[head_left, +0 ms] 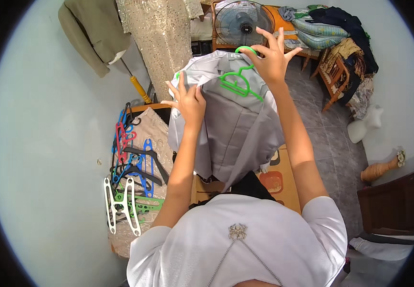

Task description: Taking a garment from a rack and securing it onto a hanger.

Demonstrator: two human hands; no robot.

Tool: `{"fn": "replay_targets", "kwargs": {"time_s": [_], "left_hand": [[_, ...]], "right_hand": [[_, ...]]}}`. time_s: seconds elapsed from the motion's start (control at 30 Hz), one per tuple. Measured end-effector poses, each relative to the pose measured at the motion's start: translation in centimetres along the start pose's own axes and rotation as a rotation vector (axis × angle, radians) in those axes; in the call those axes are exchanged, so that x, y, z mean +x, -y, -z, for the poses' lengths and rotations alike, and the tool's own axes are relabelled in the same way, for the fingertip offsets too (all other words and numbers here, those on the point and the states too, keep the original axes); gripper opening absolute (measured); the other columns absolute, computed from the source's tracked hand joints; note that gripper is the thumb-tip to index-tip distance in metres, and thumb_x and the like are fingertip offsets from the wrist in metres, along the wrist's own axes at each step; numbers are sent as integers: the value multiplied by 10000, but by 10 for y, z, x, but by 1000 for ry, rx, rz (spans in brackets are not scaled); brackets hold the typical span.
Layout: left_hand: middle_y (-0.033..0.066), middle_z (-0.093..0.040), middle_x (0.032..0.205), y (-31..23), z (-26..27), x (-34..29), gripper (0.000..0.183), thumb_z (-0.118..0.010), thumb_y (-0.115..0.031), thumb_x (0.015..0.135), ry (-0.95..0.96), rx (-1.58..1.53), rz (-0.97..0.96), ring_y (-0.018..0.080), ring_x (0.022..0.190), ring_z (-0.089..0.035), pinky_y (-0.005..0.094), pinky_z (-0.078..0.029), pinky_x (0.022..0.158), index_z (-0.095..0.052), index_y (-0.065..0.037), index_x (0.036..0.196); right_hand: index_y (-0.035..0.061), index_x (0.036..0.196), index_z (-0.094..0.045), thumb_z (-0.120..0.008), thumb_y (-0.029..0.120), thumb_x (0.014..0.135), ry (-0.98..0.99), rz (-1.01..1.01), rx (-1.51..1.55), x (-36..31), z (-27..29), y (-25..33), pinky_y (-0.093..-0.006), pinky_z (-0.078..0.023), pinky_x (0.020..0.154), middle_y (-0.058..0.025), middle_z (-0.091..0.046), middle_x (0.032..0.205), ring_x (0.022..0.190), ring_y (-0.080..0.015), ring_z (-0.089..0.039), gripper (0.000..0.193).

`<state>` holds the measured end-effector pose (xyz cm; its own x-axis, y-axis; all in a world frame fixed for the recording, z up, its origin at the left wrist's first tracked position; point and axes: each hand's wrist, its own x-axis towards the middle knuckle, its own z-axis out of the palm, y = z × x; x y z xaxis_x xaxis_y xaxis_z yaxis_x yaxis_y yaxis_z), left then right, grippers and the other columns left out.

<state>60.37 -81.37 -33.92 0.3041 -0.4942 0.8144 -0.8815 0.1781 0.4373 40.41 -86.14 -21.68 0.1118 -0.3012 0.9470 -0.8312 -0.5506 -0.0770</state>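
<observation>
A grey garment with a paler, shiny upper edge hangs in front of me, and a bright green plastic hanger sits inside its neck opening. My right hand pinches the hanger's hook at the top between thumb and finger, its other fingers spread upward. At the garment's left shoulder is my left hand, thumb and forefinger closed on the pale cloth and the other fingers fanned out. A small green hanger tip shows beside that hand. The cloth hides the rest of the hanger.
Several hangers, including a white hanger, lie on sequinned beige cloth at left. A jacket and sequinned dress hang behind. Further back are a fan, a clothes-covered wooden chair and a fallen vase.
</observation>
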Motion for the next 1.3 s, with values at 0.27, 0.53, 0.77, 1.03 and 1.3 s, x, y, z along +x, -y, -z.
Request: {"fn": "replay_targets", "kwargs": {"time_s": [0.27, 0.53, 0.77, 1.03, 1.3], "left_hand": [[106, -435, 1310, -2, -6, 13, 186, -617, -129, 648, 67, 226, -102, 419, 1297, -238, 807, 59, 779, -525, -102, 808], [22, -359, 1387, 12, 4, -44, 106, -612, -113, 690, 120, 197, -50, 424, 1318, -176, 798, 102, 773, -604, -141, 791], [76, -374, 1377, 46, 2, 17, 369, -446, -306, 872, 410, -243, 357, 390, 1341, -114, 730, 96, 886, -655, -38, 728], [199, -156, 1446, -31, -21, -25, 786, -656, -541, 663, 78, -88, 74, 435, 1331, -57, 751, 79, 858, -411, -80, 1250], [111, -144, 1473, -1, -19, -47, 416, -544, -40, 669, 213, 116, 95, 440, 1332, -55, 796, 95, 778, -565, -108, 1078]], "right_hand": [[174, 578, -668, -739, 375, 631, -56, 121, -5, 17, -4, 14, -772, 30, 870, 100, -568, 1094, 1257, -326, -347, 219], [121, 589, -664, -659, 350, 713, 68, 144, -164, 33, -13, -15, -779, 39, 865, 91, -557, 1114, 1273, -293, -319, 261], [151, 607, -679, -668, 379, 700, 53, 8, -92, 37, -20, -14, -761, 77, 883, 93, -548, 1140, 1298, -305, -267, 247], [153, 591, -688, -678, 363, 687, 16, 104, 4, 41, -14, 13, -762, 88, 867, 94, -568, 1109, 1276, -298, -314, 232], [171, 598, -688, -678, 460, 681, -19, 79, -126, 45, 3, -20, -772, 74, 864, 105, -557, 1121, 1274, -289, -308, 301]]}}
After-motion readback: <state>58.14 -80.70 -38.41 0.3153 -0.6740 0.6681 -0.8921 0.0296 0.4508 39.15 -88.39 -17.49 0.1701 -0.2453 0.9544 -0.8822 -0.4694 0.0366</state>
